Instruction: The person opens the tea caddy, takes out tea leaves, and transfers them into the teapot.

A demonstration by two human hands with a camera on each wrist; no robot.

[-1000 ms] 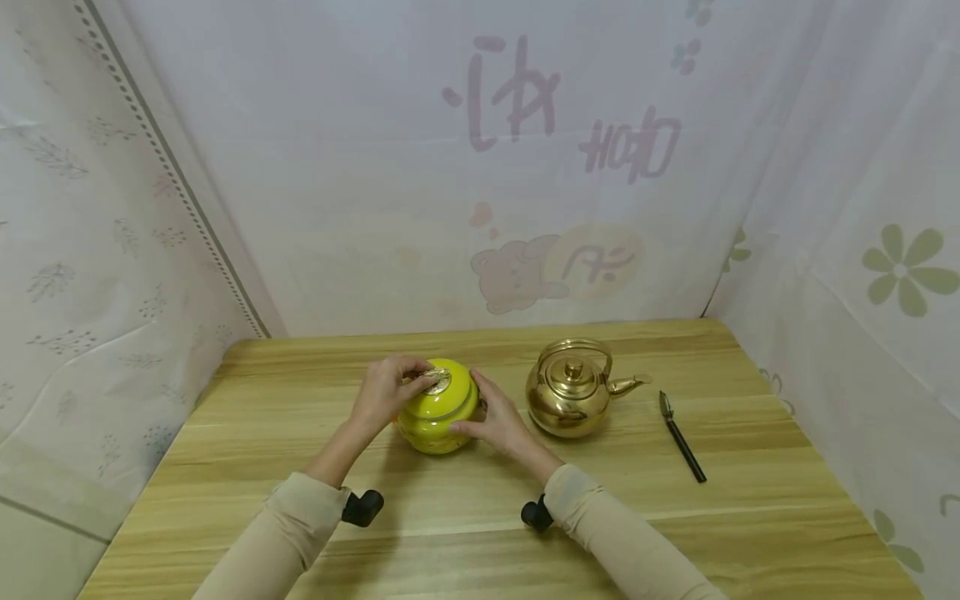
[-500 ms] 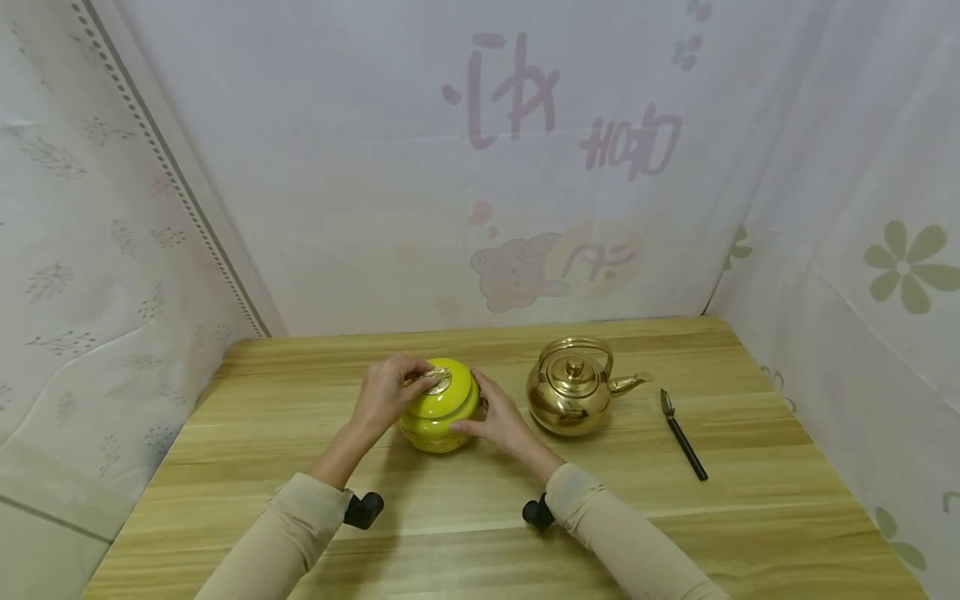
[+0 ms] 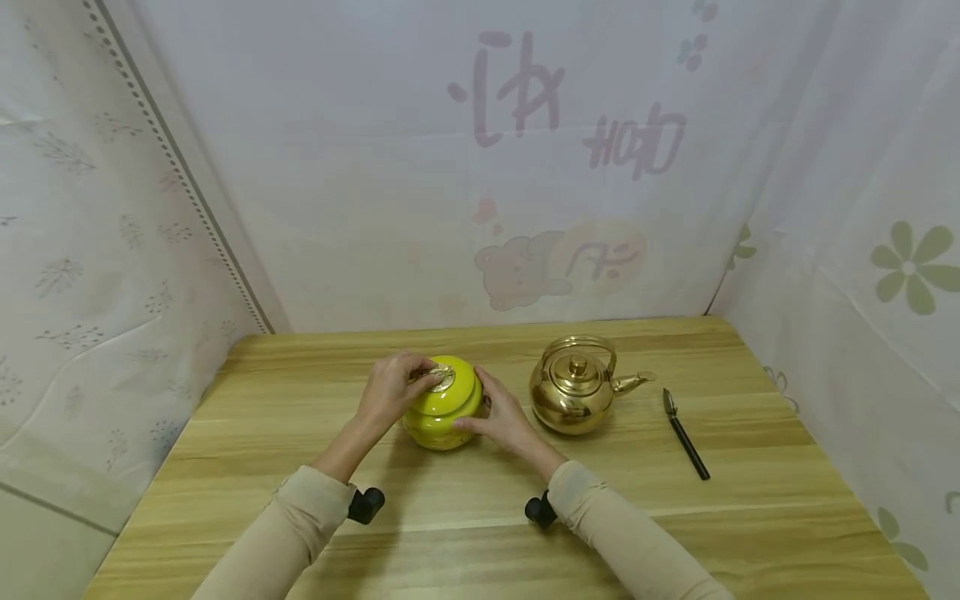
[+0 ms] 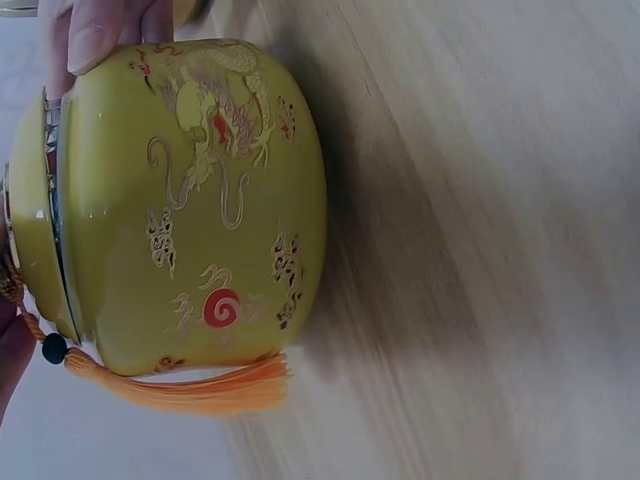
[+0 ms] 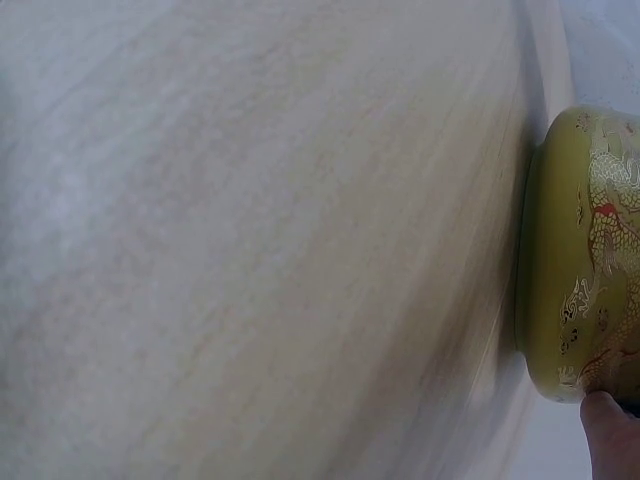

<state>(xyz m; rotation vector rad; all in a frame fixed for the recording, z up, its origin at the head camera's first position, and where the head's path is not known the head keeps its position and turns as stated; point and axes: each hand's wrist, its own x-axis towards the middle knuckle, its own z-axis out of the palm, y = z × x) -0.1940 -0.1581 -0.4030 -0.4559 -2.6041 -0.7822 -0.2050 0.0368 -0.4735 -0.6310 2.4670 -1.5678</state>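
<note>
A yellow lidded jar (image 3: 441,435) stands on the wooden table, decorated with dragons and red swirls. My left hand (image 3: 390,389) pinches the gold knob on top of its domed lid (image 3: 459,387). Against the jar's right side, my right hand (image 3: 507,418) grips the body, thumb in front and fingers behind. A silvery band (image 4: 54,160) shows between lid and body in the left wrist view. From the knob an orange tassel (image 4: 205,388) with a dark bead hangs down the jar's side. In the right wrist view, the right thumb (image 5: 606,425) touches the jar's wall.
A shiny gold kettle (image 3: 572,402) stands right of the jar, its spout pointing right. Farther right lies a black-handled peeler (image 3: 687,437). The table (image 3: 450,542) ends at printed curtains (image 3: 375,208) at the back and both sides.
</note>
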